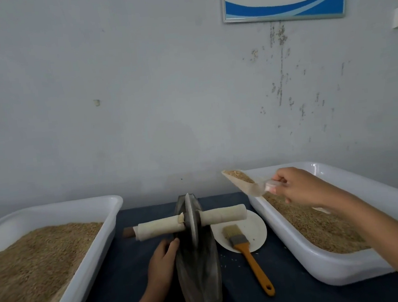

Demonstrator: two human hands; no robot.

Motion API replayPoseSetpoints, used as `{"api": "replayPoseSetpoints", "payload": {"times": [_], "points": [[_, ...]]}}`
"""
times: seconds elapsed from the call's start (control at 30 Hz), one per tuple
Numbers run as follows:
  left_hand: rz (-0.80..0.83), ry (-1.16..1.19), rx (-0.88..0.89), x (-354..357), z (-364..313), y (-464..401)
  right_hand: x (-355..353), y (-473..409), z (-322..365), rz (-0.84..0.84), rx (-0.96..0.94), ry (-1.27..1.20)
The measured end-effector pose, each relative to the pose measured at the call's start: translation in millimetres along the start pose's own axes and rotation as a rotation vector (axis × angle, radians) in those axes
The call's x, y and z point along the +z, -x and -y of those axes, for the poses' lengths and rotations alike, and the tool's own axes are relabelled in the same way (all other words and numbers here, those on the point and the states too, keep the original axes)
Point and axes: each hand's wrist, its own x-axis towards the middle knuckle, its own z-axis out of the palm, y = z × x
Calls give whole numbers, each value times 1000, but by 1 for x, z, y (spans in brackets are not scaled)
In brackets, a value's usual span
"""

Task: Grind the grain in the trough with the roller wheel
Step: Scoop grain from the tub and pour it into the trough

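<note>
Right hand point(292, 186) pinches a loaded scoop point(242, 182) beside the right tub point(297, 245); left hand point(163, 255), fingers relaxed, steadies the trough point(199, 271) under its roller wheel point(191, 220). Carry level, tip slowly into the groove

Table point(141, 271) covered with dark blue cloth. Directly on it: a long dark trough point(199, 271), its left wall touched by the fingers of the left hand point(162, 257); a white plate point(255, 227) just right of the trough, well apart from those fingers; a brush point(247, 250) with an orange handle, bristles on the plate, handle end on the cloth. A white tub point(54, 211) of grain stands left of the fingers. A second white tub point(323, 267) stands at right, under the right hand point(297, 185).
</note>
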Motion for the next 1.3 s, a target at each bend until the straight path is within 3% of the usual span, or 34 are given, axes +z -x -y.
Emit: {"api": "replayPoseSetpoints", "payload": {"times": [0.3,0.53,0.77,1.3], "points": [[12,-11,2,-2,1,2,19,9,21,307,-236,-216],[-8,10,16,-2,-1,6,24,4,18,436,-281,-44],[5,40,17,-2,-2,5,23,-6,22,465,-284,122],[-32,32,44,-2,-4,10,19,-15,71,318,-346,632]]}}
